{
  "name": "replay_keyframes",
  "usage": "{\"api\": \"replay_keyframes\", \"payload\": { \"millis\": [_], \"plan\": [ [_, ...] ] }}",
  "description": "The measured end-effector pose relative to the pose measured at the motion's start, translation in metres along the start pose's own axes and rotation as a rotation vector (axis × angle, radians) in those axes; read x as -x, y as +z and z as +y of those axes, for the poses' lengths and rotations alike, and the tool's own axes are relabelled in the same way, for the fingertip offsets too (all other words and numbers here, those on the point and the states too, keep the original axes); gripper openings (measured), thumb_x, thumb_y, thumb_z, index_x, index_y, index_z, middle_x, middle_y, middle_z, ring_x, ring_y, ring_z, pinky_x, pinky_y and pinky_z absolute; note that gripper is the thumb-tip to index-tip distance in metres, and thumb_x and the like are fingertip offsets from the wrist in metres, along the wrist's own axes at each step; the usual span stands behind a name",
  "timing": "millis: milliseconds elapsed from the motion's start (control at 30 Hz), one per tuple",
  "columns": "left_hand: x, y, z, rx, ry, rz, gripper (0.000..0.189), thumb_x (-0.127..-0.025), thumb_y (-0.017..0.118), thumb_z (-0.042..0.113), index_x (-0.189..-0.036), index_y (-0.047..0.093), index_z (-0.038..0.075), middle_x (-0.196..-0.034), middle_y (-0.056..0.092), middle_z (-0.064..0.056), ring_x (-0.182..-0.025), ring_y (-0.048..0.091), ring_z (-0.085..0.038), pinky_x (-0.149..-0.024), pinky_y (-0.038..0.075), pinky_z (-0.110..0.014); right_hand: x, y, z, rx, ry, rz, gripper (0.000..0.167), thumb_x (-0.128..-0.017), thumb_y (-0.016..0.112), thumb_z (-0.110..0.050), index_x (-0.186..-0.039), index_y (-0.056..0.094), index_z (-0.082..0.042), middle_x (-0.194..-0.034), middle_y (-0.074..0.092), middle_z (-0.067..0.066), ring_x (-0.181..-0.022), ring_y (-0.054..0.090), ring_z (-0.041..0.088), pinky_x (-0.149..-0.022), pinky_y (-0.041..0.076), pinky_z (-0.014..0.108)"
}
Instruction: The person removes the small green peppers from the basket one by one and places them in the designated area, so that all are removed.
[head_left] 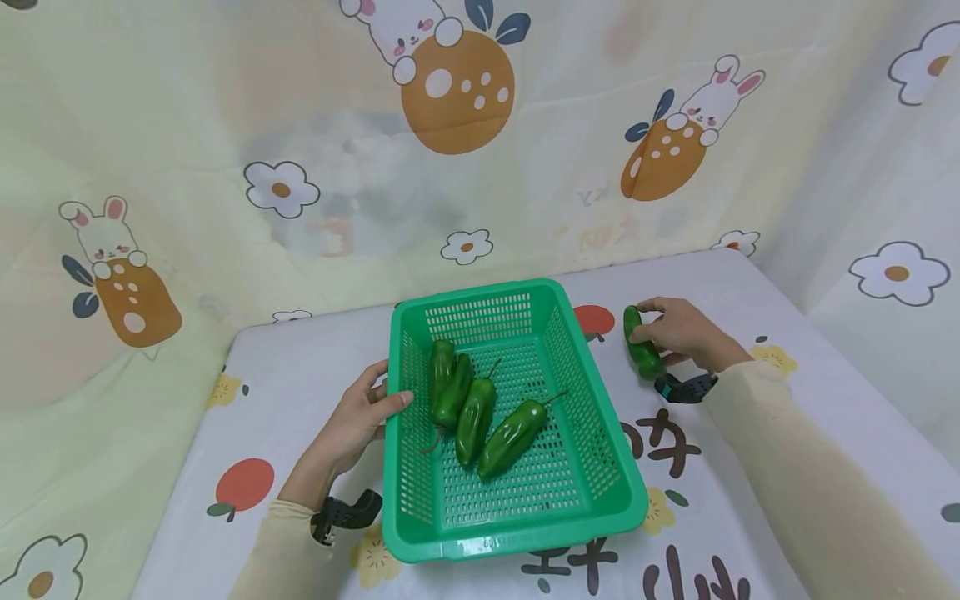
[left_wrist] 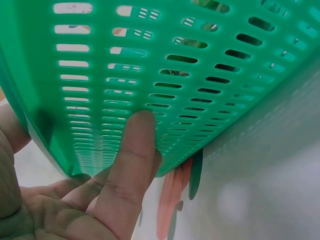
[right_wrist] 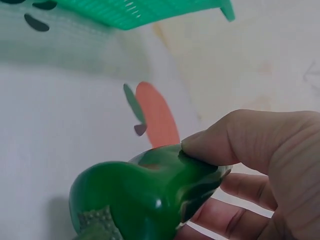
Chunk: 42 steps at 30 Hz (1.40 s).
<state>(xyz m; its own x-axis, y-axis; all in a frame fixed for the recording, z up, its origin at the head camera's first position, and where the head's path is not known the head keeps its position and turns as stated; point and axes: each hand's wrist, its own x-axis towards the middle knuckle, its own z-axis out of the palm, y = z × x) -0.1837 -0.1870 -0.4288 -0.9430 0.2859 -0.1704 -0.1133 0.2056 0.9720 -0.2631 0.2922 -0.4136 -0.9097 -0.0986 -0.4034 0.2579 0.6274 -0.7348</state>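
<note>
A green plastic basket (head_left: 517,533) with slotted walls sits in the middle of the table, several green peppers (head_left: 475,421) lying in its left and central part. My left hand (head_left: 362,421) grips its left rim, thumb over the edge and fingers against the outer wall. In the left wrist view, fingertips (left_wrist: 142,122) press on that slotted wall (left_wrist: 75,55). Right of the basket, my right hand (head_left: 678,333) pinches another green pepper (head_left: 642,346) between thumb and fingers. The right wrist view shows this pepper (right_wrist: 135,195) up close, thumb on its top side.
A white tablecloth (head_left: 315,358) printed with fruit, flowers and dark lettering covers the table. Behind it hangs a pale curtain (head_left: 360,217) with rabbit and flower prints. A similar sheet (head_left: 885,350) hangs along the right side. Each wrist wears a dark strap.
</note>
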Motion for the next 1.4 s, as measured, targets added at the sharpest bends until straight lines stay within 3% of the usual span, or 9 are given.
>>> {"api": "replay_keyframes", "payload": {
  "millis": [367,667,1400],
  "plan": [
    [0.001,0.000,-0.001,0.008,0.009,-0.003,0.072,-0.105,0.063,0.016,-0.164,0.023,0.009,-0.143,0.054,-0.033,-0.101,0.075,-0.033,-0.079,0.066,-0.044,-0.006,0.004,0.014,0.026,0.037,0.016,0.073,-0.103,0.059,-0.023,-0.161,0.025,0.005,-0.142,0.045,0.034,-0.116,0.058,0.043,-0.087,0.064,0.049],
    [0.001,0.000,-0.002,0.015,0.005,0.001,0.072,-0.105,0.064,0.017,-0.164,0.023,0.009,-0.144,0.055,-0.033,-0.100,0.075,-0.032,-0.079,0.066,-0.043,-0.011,0.006,0.019,0.021,0.029,0.027,0.072,-0.102,0.061,-0.024,-0.160,0.028,0.004,-0.142,0.045,0.033,-0.116,0.058,0.040,-0.086,0.065,0.046],
    [-0.001,0.000,-0.002,0.013,0.009,0.009,0.070,-0.105,0.063,0.017,-0.163,0.024,0.008,-0.139,0.057,-0.033,-0.098,0.076,-0.030,-0.078,0.066,-0.045,0.000,-0.005,0.017,0.203,0.032,0.087,0.072,-0.101,0.062,-0.029,-0.156,0.033,0.007,-0.149,0.035,0.038,-0.116,0.055,0.045,-0.083,0.065,0.044]
  ]
}}
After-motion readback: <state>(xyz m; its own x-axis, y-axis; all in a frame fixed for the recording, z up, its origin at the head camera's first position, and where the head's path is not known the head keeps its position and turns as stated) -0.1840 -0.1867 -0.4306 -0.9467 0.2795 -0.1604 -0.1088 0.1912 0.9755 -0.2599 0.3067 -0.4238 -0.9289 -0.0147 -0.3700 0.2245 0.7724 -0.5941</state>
